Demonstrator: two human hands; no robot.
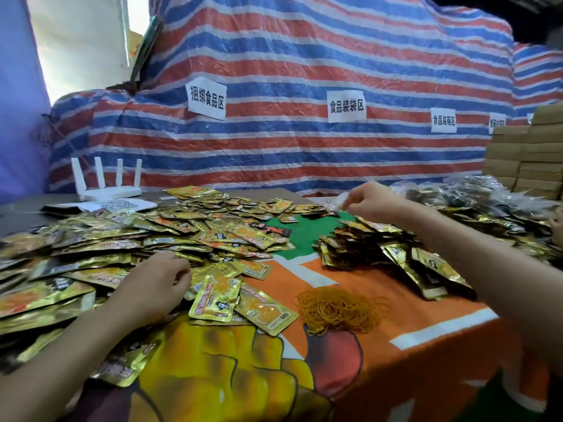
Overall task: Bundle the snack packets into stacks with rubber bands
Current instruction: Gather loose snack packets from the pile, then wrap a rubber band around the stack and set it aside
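Loose gold and orange snack packets (128,239) cover the left half of the table in a wide heap. A pile of bundled packets (380,248) lies at centre right. A tangle of yellow rubber bands (338,309) sits on the orange cloth in front of it. My left hand (152,284) rests on the loose packets with its fingers curled; nothing shows in it. My right hand (371,199) reaches far over the bundled pile, fingers pinched together near the table's back edge; what it pinches is too small to tell.
A white router (106,184) with several antennas stands at the back left. A striped tarp (289,86) with paper signs walls off the back. Cardboard boxes (527,153) are stacked at the far right, with dark bagged snacks (463,193) before them.
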